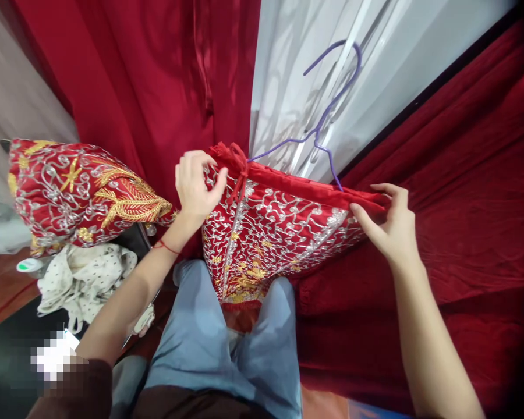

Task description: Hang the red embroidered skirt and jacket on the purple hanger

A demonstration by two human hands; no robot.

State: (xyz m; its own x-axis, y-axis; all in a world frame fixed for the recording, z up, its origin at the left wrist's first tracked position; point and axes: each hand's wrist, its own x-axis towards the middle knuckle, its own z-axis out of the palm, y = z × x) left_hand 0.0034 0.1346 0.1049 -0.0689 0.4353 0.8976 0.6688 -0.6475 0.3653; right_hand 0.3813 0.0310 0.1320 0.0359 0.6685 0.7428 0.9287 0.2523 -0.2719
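A red skirt with silver and gold embroidery hangs spread between my hands above my knees. Its plain red waistband runs along the top, with a tied red drawstring near the left end. My left hand is at the skirt's left top corner, thumb in front and fingers curled at the edge. At the right end, my right hand grips the waistband, thumb in front and fingers behind. A purple hanger rises from inside the waistband; its lower part is hidden by the cloth.
To the left, another red embroidered garment lies over a dark chair-like support. Below it are a white spotted cloth and a bottle with a green-marked cap. Red curtains and a white curtain hang ahead; red drapery covers the right.
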